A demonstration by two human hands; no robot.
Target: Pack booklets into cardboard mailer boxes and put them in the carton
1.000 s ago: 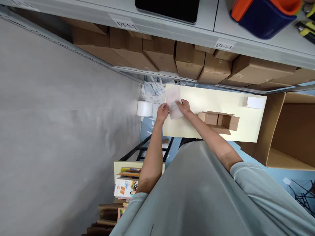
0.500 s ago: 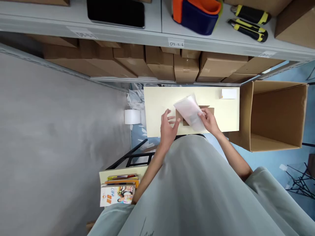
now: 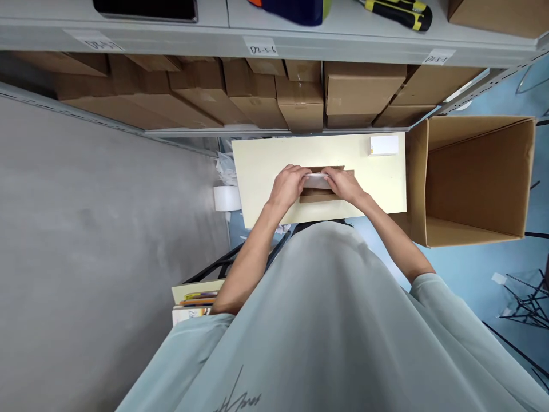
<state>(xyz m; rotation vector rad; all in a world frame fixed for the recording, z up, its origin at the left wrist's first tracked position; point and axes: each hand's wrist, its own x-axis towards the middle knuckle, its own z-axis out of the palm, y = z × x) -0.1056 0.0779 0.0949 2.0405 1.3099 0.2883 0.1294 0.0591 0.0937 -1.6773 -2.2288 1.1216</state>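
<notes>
A pale, translucent flat packet (image 3: 316, 181) is pinched at both ends, one end in each hand. My left hand (image 3: 288, 185) closes on its left end and my right hand (image 3: 344, 185) on its right end. Under and around the packet lies a small open cardboard box (image 3: 319, 197) with its flaps spread. The packet is at the box's opening; how deep it sits inside I cannot tell. Both hands are over the cream tabletop (image 3: 261, 166).
A small white box (image 3: 384, 145) lies at the table's back right. To the right stands a large open carton (image 3: 476, 177). Behind the table is a metal shelf (image 3: 180, 40) with cardboard boxes, a phone (image 3: 146, 8) and cutters (image 3: 401, 12). Books (image 3: 195, 303) lie at lower left.
The packet, held only by my right hand before, has come down to the small box and turned level. My left hand has closed on its other end. The view has shifted.
</notes>
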